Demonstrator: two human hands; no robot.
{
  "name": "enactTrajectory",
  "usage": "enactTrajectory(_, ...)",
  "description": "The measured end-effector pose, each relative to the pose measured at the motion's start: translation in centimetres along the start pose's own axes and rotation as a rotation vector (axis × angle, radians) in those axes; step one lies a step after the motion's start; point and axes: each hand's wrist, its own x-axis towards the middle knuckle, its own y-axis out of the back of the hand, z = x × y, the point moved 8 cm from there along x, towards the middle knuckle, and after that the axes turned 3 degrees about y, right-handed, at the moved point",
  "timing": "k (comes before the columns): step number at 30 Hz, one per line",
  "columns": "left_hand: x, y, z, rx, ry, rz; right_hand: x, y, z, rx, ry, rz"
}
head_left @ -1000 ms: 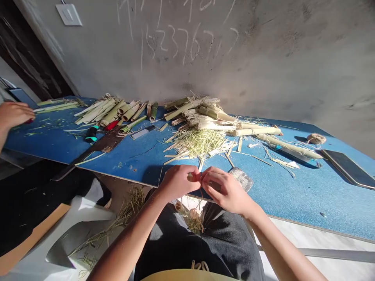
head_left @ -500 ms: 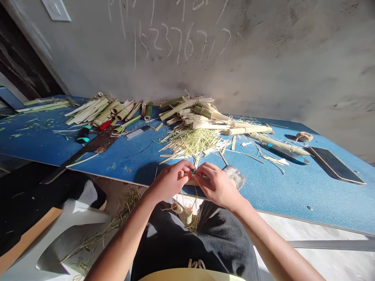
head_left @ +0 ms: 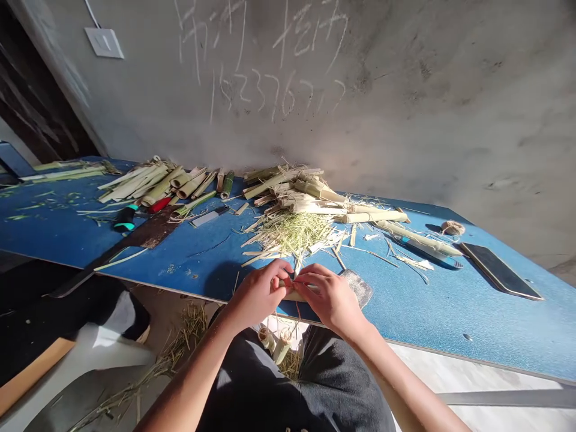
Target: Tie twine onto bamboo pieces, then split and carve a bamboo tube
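At the near edge of the desk [head_left: 427,318], the right hand [head_left: 335,298] seems to be pinching brown string [head_left: 297,311] by a pale bamboo piece [head_left: 295,296] (can't tell on the left hand's [head_left: 257,297] grip), so one relaxed fingertip could probably let the string slip loose.

Forearms [head_left: 200,363] angle inward, the left hand [head_left: 256,294] and right hand [head_left: 330,297] curled, fingertips nearly meeting.
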Motion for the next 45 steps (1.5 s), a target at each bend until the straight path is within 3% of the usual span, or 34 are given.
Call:
enactTrajectory(6, 0.1, 0.2, -0.1, 0.015, -0.033, 0.047, -0.2, 0.2, -1.0, 0.109, 0.106, -0.024)
enactTrajectory(12, 0.0, 0.6, 0.4, 0.094, -0.066, 0.113, 0.2, -0.3, -0.1, 0.19, 0.026, -0.058)
enactTrajectory(22, -0.5, 0.4, 2.0, 0.223, -0.27, 0.159, 0.8, -1.3, 0.9, 0.208, 0.041, -0.135)
enactTrajectory(32, -0.7, -0.3, 2.5, 0.472, -0.374, 0.203, 2.0, -1.6, 1.6, 0.277, 0.002, -0.292)
enactTrajectory(40, -0.7, -1.6, 4.8, 0.884, -0.347, 0.083, 2.8, -1.6, 1.4, 0.286, 0.064, -0.383)
enactTrajectory(45, 0.6, -1.6, 2.8, 0.721, -0.257, -0.131, 1.0, -0.7, 0.8, 0.2, 0.041, -0.142)
